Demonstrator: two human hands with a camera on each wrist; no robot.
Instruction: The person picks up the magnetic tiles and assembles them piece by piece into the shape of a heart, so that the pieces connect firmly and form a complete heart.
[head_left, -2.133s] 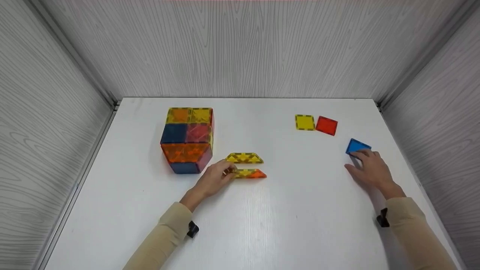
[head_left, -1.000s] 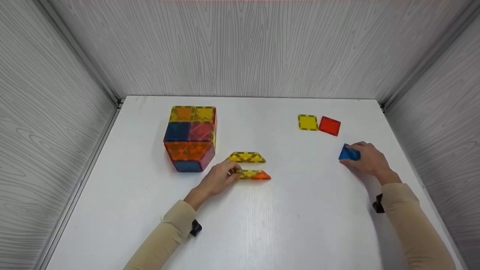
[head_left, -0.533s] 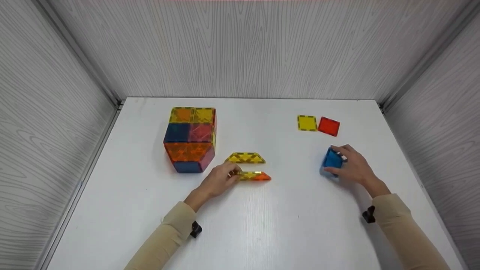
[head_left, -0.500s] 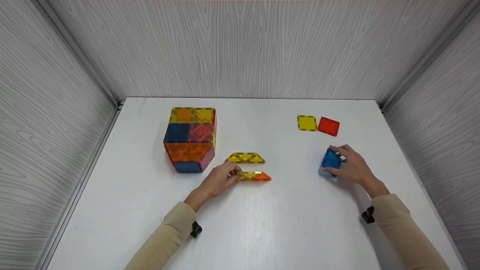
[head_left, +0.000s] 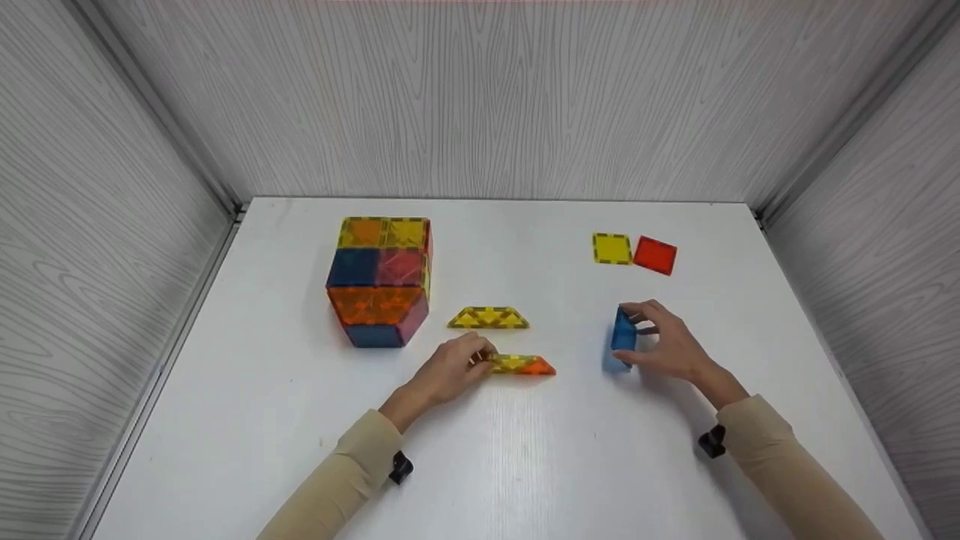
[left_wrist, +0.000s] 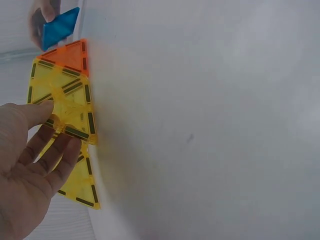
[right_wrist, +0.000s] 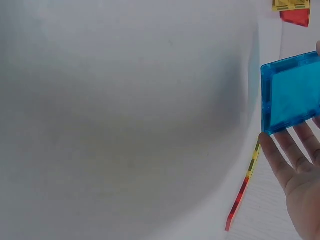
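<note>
My left hand [head_left: 450, 367] pinches the left end of a strip of yellow and orange magnetic tiles [head_left: 521, 365], thumb on one face and fingers on the other. In the left wrist view, the strip's orange triangle [left_wrist: 71, 56] is at the end away from the hand. My right hand [head_left: 667, 349] holds a blue magnetic tile [head_left: 623, 339] on edge between thumb and fingers, a short way right of the strip. The right wrist view shows the blue tile's broad face [right_wrist: 294, 92]. Behind the left hand is a yellow trapezoid of joined tiles [head_left: 488, 319], apart from the strip.
A boxy structure of coloured magnetic tiles [head_left: 377, 267] stands on the left of the white table [head_left: 525, 465]. Toward the back right lie a yellow square tile [head_left: 612, 248] and a red square tile [head_left: 655, 256]. Grey wood-grain walls [head_left: 495, 97] enclose the table's back and sides.
My right hand has picked up the blue tile, turned it on edge and carried it left toward the strip. The left hand has shifted the strip slightly right and nearer, away from the yellow trapezoid.
</note>
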